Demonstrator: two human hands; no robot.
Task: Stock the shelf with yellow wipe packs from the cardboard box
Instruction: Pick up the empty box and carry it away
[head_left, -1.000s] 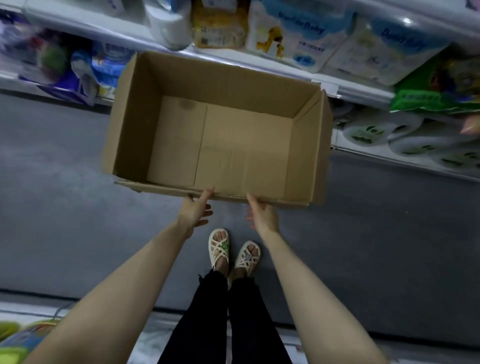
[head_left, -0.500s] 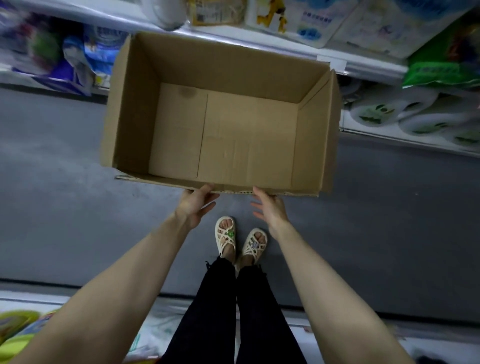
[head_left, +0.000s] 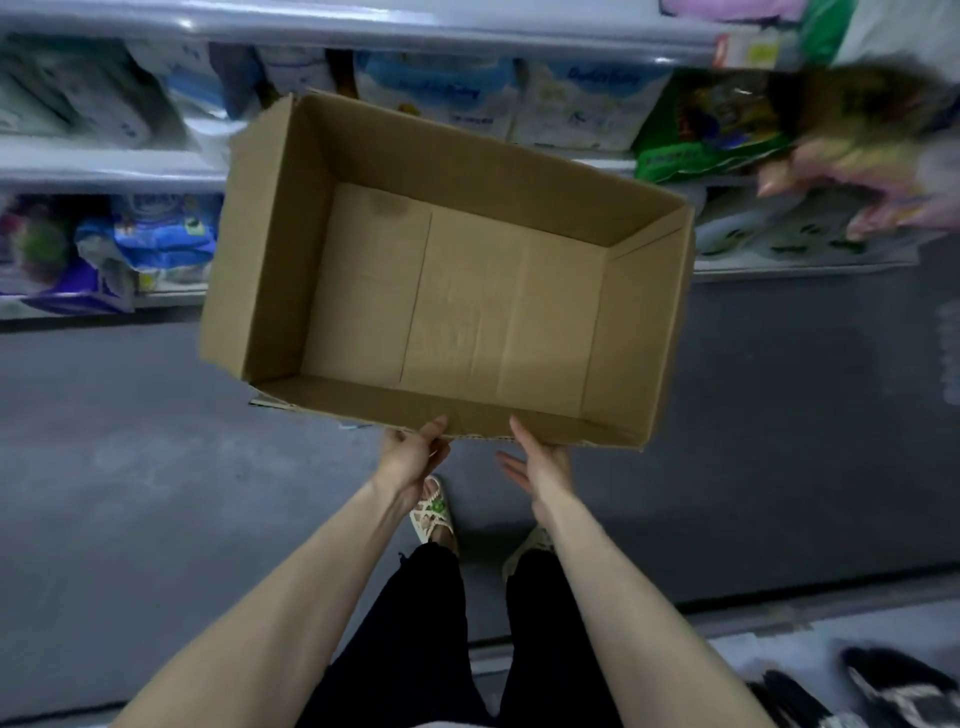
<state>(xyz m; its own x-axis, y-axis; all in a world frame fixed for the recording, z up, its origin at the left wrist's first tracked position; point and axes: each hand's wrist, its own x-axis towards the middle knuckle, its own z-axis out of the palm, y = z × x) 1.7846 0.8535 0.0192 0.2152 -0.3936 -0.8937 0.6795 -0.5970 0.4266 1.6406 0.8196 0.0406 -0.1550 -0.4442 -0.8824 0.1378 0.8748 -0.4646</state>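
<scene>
Two hands on the near wall of the cardboard box (head_left: 467, 291), which is off the floor (head_left: 130, 467) in front of the shelf (head_left: 363, 31).

- Box interior: bare cardboard, no packs inside. It was equally empty a second ago.
- Change: the box has swung round. Its long side was square to the shelf edge and now sits skewed, far-left corner up toward the shelf and right end dropped nearer. The shelf also fills more of the far view than before, and the sandals (head_left: 431, 512) have stepped apart.
- Left hand (head_left: 413, 457): thumb up against the near rim, fingers hidden under the box bottom. It appears to be taking the weight, a grip as before.
- Right hand (head_left: 537, 467): fingers (head_left: 506, 462) straight and spread, only one tip touching the rim, steadying rather than clasping.
- Yellow wipe packs: none I can make out. The far shelf holds blue-and-white packs (head_left: 436, 93) and a green pack (head_left: 696, 130). The far-right goods are too blurred to name.

Reading: unloading looks finished. With the box empty and turning, what remains is likely disposal or setting it aside. A one-handed grip on a swinging box could slip.
</scene>
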